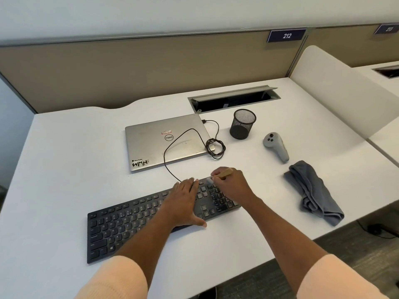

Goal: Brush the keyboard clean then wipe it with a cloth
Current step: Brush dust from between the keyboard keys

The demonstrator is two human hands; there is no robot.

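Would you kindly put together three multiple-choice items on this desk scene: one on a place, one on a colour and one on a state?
1. Where does the cloth lie?
A. on the floor
B. on the desk, right of the keyboard
C. in a drawer

2. What colour is the keyboard?
A. white
B. silver
C. black

3. What is the right hand doing?
A. gripping the brush
B. hanging empty
C. lying flat on the desk

Answers:
1 B: the cloth lies crumpled on the desk beyond the keyboard's right end.
2 C: its keys and frame are black.
3 A: the fingers curl round the brush's wooden handle above the far right keys.
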